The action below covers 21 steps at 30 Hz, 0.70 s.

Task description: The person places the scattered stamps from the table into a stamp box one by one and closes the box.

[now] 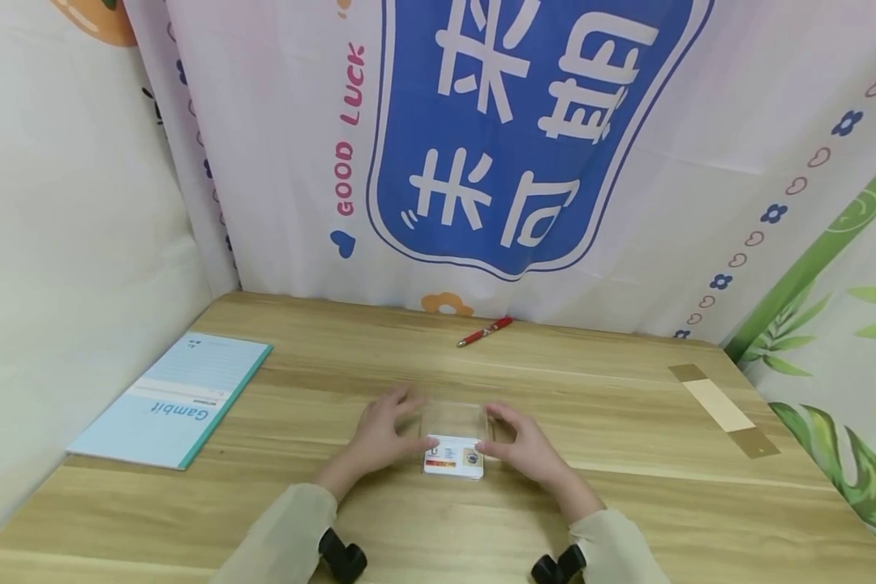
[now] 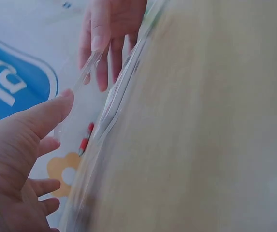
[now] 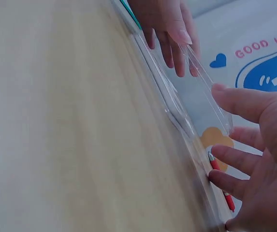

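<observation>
A clear plastic lid (image 3: 206, 84) spans the gap between my two hands, raised above a flat clear case (image 3: 168, 99) lying on the table. My left hand (image 1: 383, 428) pinches one end of the lid between thumb and forefinger. At its other end my right hand (image 1: 527, 448) pinches it the same way, the remaining fingers spread loosely. White printed cards (image 1: 453, 459) lie in a small stack between the hands, nearest to me in the head view. Seen through the clear plastic, the wood grain shows just beyond the cards.
A light blue notebook (image 1: 182, 397) lies at the table's left. Near the back edge is a red pen (image 1: 485, 332). Brown tape strips with a pale middle (image 1: 723, 408) are stuck on the right side. A printed cloth (image 1: 285, 162) hangs behind the table (image 1: 321, 519).
</observation>
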Each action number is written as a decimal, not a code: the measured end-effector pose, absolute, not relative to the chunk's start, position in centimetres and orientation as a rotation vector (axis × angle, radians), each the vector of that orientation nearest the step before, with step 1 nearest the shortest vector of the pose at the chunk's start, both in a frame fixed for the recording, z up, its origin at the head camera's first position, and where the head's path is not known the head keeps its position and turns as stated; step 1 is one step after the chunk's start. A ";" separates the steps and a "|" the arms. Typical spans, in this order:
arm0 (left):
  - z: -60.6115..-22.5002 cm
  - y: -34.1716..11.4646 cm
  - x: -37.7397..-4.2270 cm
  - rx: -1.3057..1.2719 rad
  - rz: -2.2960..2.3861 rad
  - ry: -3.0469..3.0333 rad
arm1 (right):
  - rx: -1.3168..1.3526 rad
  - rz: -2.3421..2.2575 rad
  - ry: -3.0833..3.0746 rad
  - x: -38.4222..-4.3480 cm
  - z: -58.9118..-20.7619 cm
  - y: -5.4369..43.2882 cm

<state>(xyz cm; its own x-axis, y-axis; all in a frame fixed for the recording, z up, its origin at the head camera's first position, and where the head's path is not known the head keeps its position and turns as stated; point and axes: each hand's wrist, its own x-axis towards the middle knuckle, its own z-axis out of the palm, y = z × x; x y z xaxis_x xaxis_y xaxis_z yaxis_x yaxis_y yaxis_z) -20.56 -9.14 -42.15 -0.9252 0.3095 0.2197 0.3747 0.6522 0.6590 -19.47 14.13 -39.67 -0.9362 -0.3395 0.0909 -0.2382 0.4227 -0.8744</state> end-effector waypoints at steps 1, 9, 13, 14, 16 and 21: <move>-42.2 -9.1 -20.3 -0.577 -1.127 -2.772 | -0.534 -1.560 2.565 -19.0 -39.5 14.1; -42.9 -9.2 -18.4 -0.596 -1.045 -2.756 | -0.665 -1.419 2.728 -18.4 -42.2 15.0; -43.2 -9.2 -17.9 -0.606 -1.011 -2.772 | -0.690 -1.341 2.818 -18.1 -42.9 15.2; -43.2 -9.2 -17.8 -0.611 -1.009 -2.771 | -0.691 -1.332 2.830 -18.0 -42.9 15.2; -43.3 -9.2 -17.7 -0.612 -1.002 -2.773 | -0.695 -1.321 2.848 -18.0 -43.0 15.1; -43.3 -9.2 -17.6 -0.612 -0.983 -2.774 | -0.716 -1.311 2.849 -18.0 -43.1 15.1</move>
